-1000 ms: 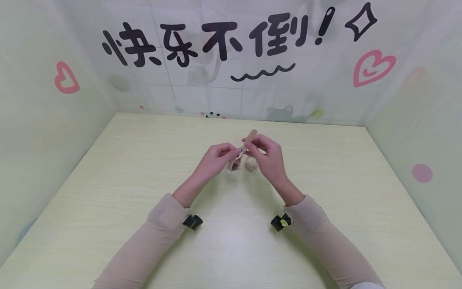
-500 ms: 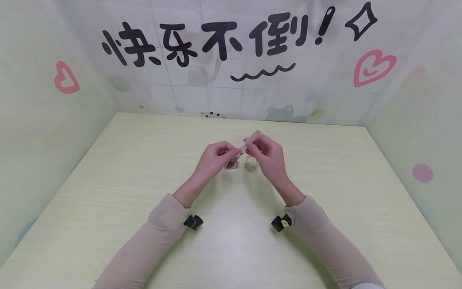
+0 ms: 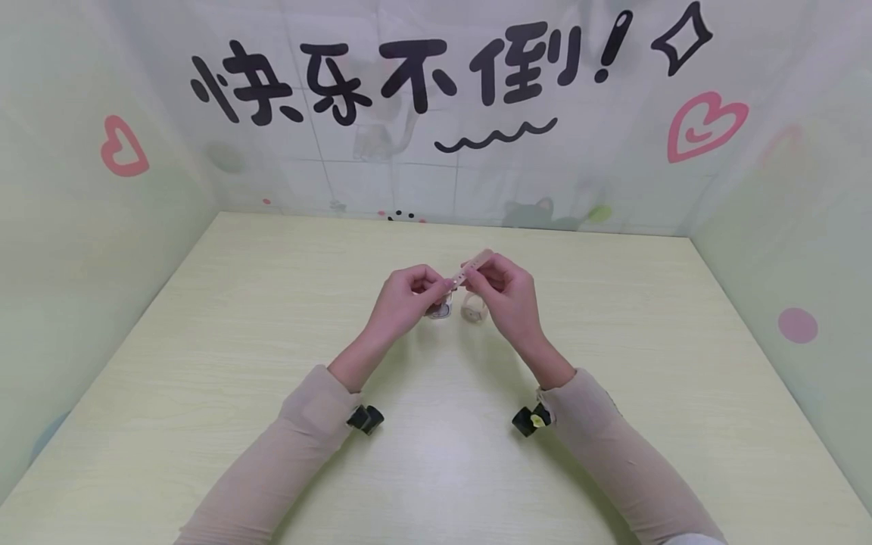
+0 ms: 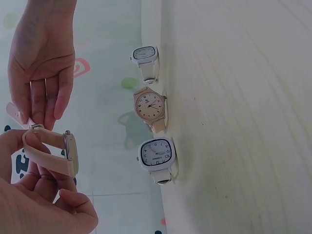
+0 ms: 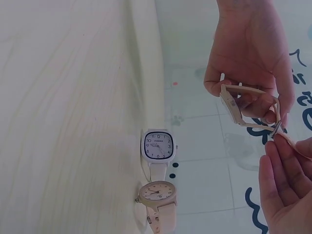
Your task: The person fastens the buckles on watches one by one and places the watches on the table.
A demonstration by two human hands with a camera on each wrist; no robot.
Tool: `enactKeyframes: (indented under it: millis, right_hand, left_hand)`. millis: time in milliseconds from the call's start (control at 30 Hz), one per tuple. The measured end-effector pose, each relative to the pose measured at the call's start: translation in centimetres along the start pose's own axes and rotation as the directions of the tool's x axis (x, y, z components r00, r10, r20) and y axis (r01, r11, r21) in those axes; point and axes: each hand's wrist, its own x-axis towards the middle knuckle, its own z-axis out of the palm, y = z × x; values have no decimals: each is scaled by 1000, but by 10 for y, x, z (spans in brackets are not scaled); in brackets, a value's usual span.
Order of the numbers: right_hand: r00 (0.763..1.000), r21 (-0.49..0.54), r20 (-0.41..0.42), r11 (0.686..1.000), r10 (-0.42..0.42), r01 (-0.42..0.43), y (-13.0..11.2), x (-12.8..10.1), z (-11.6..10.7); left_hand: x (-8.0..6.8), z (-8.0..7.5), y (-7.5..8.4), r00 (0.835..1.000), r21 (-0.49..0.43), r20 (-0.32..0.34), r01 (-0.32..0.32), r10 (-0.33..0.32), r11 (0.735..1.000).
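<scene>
A wristwatch with a pale pink-beige strap is held up between both hands, its strap bent into a loop. My left hand grips the loop beside the metal buckle. Past the buckle, my right hand pinches the free strap end, where small holes show. The case of this watch is seen edge-on, so its dial is hidden. Below the hands, a beige round watch stands on the table between two white square watches, one to its left and one to its right.
The pale wood-look table runs back to a printed curtain, with curtain walls on both sides. A small dark camera sits at the left cuff, another at the right.
The free strap end has turned and lowered slightly to the right, and its row of holes now shows. The left hand has risen a little. Both hands keep their hold on the watch.
</scene>
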Motion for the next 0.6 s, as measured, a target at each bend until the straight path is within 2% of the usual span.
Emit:
enactKeyframes:
  millis: [300, 600]
  right_hand:
    - [1000, -38, -3, 999, -13, 13, 1, -1, 1]
    - [999, -85, 7, 996, -38, 39, 0, -1, 2]
  left_hand:
    - [0, 1, 1, 1000, 58, -25, -14, 15, 998]
    - [0, 1, 1, 995, 124, -71, -57, 66, 991]
